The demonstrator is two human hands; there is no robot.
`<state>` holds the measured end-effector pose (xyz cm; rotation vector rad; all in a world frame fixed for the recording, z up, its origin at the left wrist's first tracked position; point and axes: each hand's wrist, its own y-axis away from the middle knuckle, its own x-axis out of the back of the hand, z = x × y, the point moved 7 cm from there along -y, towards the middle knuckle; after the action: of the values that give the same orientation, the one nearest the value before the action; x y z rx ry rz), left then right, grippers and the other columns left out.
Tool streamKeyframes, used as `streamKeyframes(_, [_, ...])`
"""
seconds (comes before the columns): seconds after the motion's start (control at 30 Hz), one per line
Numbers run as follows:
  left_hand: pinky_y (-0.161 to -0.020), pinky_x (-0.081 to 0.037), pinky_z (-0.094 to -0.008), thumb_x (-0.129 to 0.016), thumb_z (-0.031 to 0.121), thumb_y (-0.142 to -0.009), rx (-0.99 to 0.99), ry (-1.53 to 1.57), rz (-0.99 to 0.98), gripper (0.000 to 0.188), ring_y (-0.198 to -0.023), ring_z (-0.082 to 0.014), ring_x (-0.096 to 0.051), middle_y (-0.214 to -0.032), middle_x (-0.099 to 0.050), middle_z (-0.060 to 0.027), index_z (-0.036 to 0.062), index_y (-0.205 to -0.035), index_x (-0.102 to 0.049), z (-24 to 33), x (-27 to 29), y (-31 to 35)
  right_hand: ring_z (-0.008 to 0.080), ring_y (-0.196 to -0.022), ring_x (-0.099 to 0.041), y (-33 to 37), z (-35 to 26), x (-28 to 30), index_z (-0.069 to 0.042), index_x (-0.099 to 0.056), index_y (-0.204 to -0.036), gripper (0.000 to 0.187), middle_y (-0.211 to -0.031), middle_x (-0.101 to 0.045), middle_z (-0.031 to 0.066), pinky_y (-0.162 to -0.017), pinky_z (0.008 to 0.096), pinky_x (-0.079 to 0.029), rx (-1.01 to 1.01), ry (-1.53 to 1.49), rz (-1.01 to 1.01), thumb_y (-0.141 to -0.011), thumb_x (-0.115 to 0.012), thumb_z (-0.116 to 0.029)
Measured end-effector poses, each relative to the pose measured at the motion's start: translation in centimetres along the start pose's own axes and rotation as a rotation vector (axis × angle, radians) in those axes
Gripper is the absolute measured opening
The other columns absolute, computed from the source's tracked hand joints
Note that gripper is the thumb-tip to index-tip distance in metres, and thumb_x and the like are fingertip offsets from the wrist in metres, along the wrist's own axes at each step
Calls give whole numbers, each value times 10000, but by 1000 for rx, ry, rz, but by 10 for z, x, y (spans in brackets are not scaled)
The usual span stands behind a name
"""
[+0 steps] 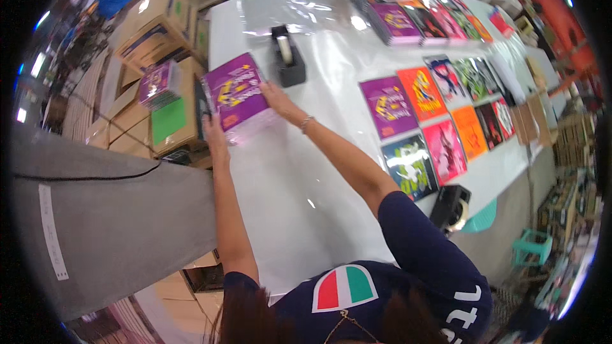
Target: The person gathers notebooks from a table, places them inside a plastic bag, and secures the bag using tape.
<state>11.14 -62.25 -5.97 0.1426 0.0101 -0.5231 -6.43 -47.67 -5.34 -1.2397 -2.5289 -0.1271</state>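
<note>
A stack of purple-covered booklets is at the left edge of the white table, its pale page edges showing on the near side. My left hand grips the near left side of the stack, fingers along its edge. On the opposite side, my right hand closes on the stack's right edge, a bracelet at the wrist. Whether the stack rests on the table or is slightly raised, I cannot tell. Just beyond my right hand stands a black tape dispenser.
Colourful booklets lie in rows on the table's right, with taller stacks behind. A second tape dispenser sits at the near right edge. Left of the table are cardboard boxes, a small purple pack and a grey surface.
</note>
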Motion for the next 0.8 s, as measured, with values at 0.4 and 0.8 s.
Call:
streamKeyframes(0.4, [-976, -351, -457, -544, 276, -885, -449, -491, -422, 377, -1133, -351, -436, -1178, -469, -224, 49, -1184, -579, -36, -331, 210, 143, -1004, -534, 178, 36, 273, -56, -500, -1292, 460, -1165, -566, 86, -848, 294, -445, -114, -37, -316, -922, -543, -327])
streamKeyframes(0.8, [-978, -215, -724, -680, 508, -649, -109, -1360, -235, 985, -1329, -502, -219, -1480, -172, -255, 82, -1432, -259, -80, -483, 219, 278, -995, -597, 538, 224, 713, -36, -558, -1217, 414, -1146, -602, 177, -887, 360, -465, -593, 551, 314, -875, -607, -265])
